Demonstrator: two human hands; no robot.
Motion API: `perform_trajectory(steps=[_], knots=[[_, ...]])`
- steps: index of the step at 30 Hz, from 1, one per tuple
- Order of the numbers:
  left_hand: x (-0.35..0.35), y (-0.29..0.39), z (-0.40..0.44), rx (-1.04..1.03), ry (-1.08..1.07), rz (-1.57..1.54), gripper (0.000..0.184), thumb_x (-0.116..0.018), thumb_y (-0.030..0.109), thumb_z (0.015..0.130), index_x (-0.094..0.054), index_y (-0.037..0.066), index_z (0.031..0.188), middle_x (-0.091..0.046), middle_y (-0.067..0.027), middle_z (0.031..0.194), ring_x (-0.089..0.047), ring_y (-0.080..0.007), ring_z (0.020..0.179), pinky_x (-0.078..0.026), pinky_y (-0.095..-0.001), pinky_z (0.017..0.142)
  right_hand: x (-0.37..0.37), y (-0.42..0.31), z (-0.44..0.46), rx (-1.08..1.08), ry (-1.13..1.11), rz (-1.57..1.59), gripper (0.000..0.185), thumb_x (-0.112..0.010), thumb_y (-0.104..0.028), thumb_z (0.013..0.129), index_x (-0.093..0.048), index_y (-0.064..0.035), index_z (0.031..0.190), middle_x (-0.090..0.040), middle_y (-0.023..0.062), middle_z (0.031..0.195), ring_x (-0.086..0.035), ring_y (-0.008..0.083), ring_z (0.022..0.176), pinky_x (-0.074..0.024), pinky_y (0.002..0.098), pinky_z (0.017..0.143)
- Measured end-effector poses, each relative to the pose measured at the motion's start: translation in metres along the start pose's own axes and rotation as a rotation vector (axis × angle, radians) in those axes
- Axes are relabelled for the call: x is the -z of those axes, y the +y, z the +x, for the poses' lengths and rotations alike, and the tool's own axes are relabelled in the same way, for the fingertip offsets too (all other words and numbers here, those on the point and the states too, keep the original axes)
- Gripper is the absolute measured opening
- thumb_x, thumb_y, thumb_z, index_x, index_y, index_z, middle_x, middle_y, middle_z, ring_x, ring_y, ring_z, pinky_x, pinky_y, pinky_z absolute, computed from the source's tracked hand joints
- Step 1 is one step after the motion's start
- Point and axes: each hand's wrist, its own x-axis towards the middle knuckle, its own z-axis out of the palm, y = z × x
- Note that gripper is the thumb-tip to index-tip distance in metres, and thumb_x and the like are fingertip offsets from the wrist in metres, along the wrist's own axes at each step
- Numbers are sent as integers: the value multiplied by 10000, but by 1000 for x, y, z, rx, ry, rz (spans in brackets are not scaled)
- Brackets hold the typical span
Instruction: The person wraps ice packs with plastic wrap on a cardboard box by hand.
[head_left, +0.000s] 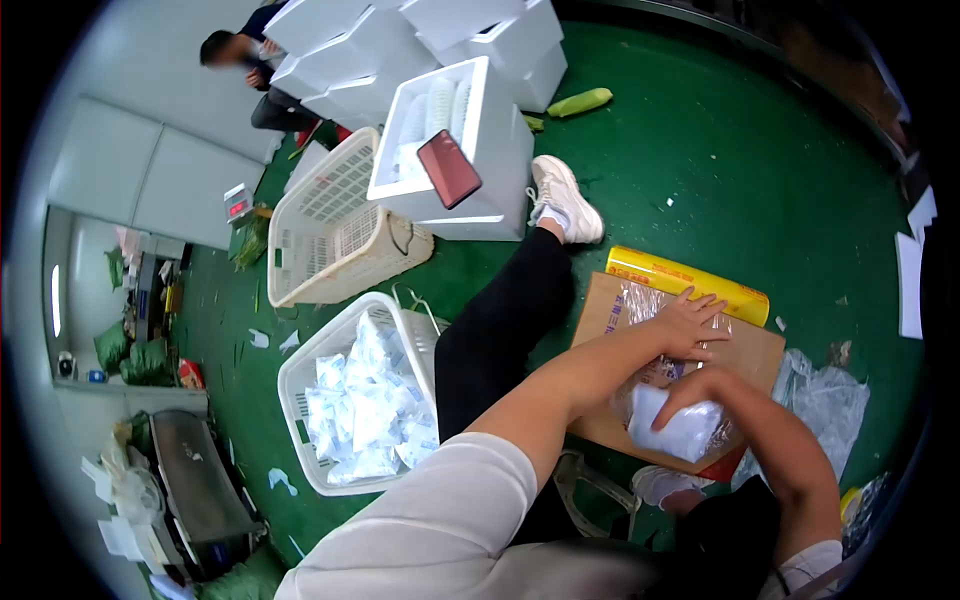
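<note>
My left hand [690, 325] lies with its fingers spread on the clear film over a cardboard box [595, 325]. Just below it, my right hand [700, 390] is curled around a white, plastic-wrapped packet [655, 425] resting on the cardboard. Against the far edge of the cardboard lies a yellow roll box [690, 283], close to my left fingertips. Part of the packet is hidden under my right hand.
A white basket [290, 400] of packets stands left of my leg, near another white basket [290, 285]. Beyond are white foam boxes [490, 150], a phone [449, 169] and a seated person [270, 80]. Crumpled plastic [825, 405] lies on the green floor.
</note>
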Motion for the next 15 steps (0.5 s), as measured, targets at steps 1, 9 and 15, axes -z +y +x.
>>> perform_trajectory(steps=[1, 9, 15], knots=[[3, -2, -3, 12, -3, 31, 571, -514, 582, 890, -453, 387, 1422, -230, -127, 1590, -226, -317, 1463, -98, -594, 1162, -16, -10, 18, 8, -226, -95, 735, -771, -517, 732, -603, -76, 1295, -615, 146, 1267, -585, 258, 1144, -450, 349, 968], [-12, 1, 2, -43, 74, 191, 673, -587, 533, 864, -372, 361, 1478, -219, -153, 1588, -228, -349, 1457, -117, -617, 1155, -205, 16, 36, 499, 159, 586, 647, -759, -477, 780, -636, -2, 1202, -678, 154, 1090, -614, 251, 1014, -450, 339, 943], [64, 94, -63, 237, 457, -598, 582, -575, 345, 925, -409, 56, 1403, -329, -277, 1488, -378, -434, 1336, -342, -443, 1098, -238, 53, -61, 659, 823, 1321, 485, -758, -287, 834, -606, -13, 1204, -680, 85, 1053, -656, 176, 920, -527, 319, 811]])
